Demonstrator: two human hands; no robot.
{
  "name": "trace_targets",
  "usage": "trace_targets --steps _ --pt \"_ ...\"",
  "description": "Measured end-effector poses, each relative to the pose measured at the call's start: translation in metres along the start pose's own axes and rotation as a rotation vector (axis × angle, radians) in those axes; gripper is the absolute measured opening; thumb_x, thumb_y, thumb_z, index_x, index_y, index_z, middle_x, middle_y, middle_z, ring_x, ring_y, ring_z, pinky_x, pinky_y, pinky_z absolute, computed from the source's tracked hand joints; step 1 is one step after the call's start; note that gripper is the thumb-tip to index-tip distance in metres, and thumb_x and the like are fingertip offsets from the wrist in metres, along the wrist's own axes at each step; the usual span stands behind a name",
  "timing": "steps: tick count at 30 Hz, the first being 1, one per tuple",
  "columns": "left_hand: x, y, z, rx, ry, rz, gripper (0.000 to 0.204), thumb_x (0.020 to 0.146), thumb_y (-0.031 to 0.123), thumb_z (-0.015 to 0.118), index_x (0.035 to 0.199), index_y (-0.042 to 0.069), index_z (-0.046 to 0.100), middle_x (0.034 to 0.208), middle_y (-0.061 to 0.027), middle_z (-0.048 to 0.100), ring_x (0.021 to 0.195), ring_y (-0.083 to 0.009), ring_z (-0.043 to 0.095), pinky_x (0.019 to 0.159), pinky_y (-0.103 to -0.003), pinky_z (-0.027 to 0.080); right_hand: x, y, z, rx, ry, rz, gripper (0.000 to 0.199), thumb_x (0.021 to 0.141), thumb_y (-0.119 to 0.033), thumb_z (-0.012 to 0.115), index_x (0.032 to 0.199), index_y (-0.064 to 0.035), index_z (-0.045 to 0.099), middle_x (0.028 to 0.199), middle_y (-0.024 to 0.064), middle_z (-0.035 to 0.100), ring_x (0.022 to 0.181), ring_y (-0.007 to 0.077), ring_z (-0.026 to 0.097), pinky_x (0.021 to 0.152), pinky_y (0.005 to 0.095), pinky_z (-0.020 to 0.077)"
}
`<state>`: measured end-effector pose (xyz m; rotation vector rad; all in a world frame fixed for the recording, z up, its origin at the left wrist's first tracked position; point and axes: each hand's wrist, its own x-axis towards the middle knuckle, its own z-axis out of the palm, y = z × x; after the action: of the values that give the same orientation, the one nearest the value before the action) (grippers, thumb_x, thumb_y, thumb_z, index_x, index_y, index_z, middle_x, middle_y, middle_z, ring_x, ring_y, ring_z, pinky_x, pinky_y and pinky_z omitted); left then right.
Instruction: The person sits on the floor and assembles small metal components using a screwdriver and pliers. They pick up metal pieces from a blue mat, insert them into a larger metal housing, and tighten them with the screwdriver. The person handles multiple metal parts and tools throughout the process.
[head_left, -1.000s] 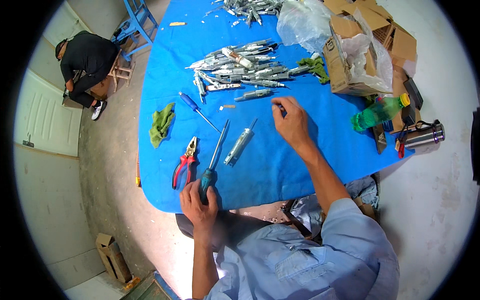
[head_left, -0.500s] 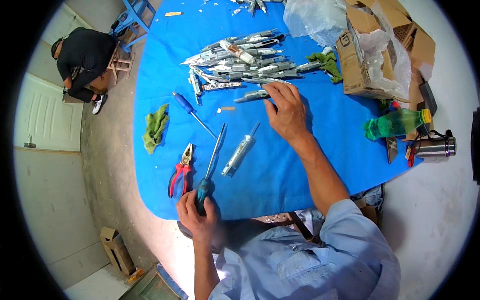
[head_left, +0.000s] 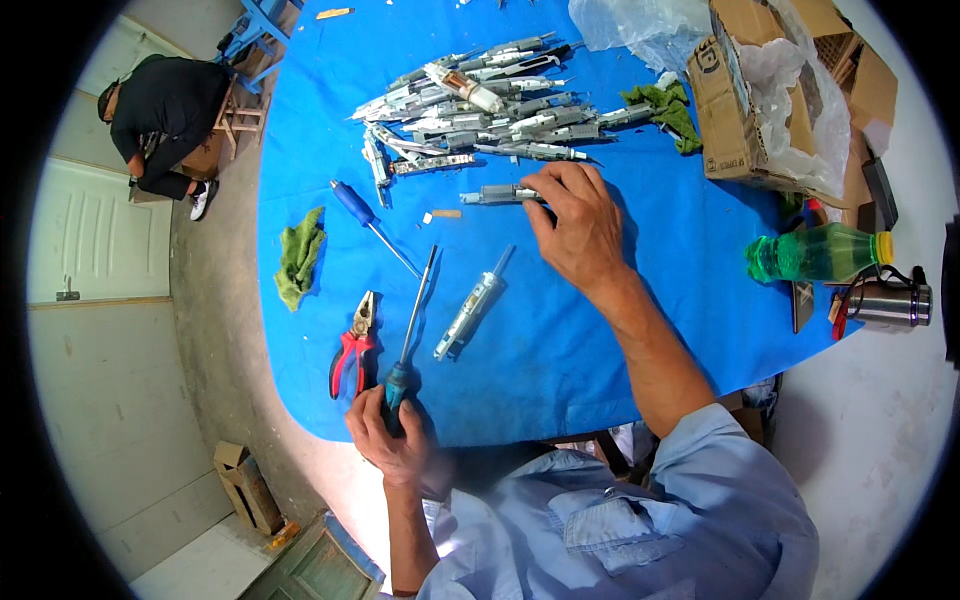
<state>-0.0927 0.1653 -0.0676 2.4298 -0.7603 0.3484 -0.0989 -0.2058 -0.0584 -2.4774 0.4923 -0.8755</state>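
My left hand (head_left: 388, 440) is closed round the teal handle of a long-shafted screwdriver (head_left: 396, 385), which lies on the blue cloth. My right hand (head_left: 578, 222) pinches the right end of a slim grey pen-shaped device (head_left: 492, 195); the fingers partly hide it. Beyond it lies a pile of similar grey and white devices (head_left: 520, 122), one with a brownish clear body (head_left: 462, 86). Between my hands rests another slim device with a clear casing (head_left: 466, 318). Red-and-black pliers (head_left: 352, 350) and a blue-handled screwdriver (head_left: 356, 205) lie to the left.
Green rags (head_left: 298, 258) lie at the left edge and beside the pile. An opened cardboard box (head_left: 735, 130) with plastic wrapping stands at the right, near a green bottle (head_left: 815, 254) and a steel flask (head_left: 885, 302). Another person (head_left: 170, 110) sits bent over at the far left.
My right hand and the grey device have come slightly away from the pile, toward me. The left hand stays on the screwdriver. The whole view has shifted a little.
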Motion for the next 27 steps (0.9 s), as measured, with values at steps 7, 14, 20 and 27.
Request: trace_targets --steps 7,14,20,27 --pt "0.0012 0.0004 0.0004 0.005 -0.005 0.003 0.037 0.092 0.014 0.073 0.126 0.0 0.065 0.118 -0.0234 0.065 0.107 -0.0391 0.064 0.097 -0.047 0.05 -0.0008 0.0016 0.0012 0.009 0.013 0.01 0.023 0.087 -0.007 0.077 0.11 -0.0064 0.078 0.107 0.0061 0.068 0.106 0.0285 0.063 0.085 0.0433 0.0565" --pt "0.0 -0.0013 0.0015 -0.018 0.005 -0.003 0.038 0.093 0.015 0.073 0.126 -0.001 0.065 0.117 -0.0234 0.065 0.106 -0.0393 0.064 0.096 -0.047 0.05 -0.0009 0.0023 0.0016 0.006 0.014 -0.004 0.023 0.087 -0.007 0.077 0.11 -0.0061 0.078 0.106 0.0062 0.069 0.106 0.0279 0.064 0.085 0.0427 0.0563" --pt "0.0005 -0.0003 0.002 -0.006 0.011 -0.004 0.036 0.094 0.016 0.073 0.125 -0.001 0.065 0.117 -0.0236 0.065 0.106 -0.0393 0.063 0.097 -0.047 0.05 -0.0012 0.0011 0.0006 0.002 -0.003 0.011 0.025 0.086 -0.008 0.077 0.111 -0.0063 0.078 0.108 0.0061 0.069 0.107 0.0273 0.064 0.085 0.0424 0.0565" --pt "-0.0005 -0.0007 0.0022 -0.015 0.008 -0.016 0.036 0.094 0.015 0.073 0.125 -0.001 0.065 0.118 -0.0232 0.064 0.108 -0.0384 0.063 0.098 -0.047 0.05 -0.0013 0.0017 0.0015 0.004 -0.008 0.016 0.026 0.086 -0.008 0.077 0.112 -0.0065 0.077 0.108 0.0056 0.068 0.108 0.0266 0.063 0.085 0.0425 0.0568"
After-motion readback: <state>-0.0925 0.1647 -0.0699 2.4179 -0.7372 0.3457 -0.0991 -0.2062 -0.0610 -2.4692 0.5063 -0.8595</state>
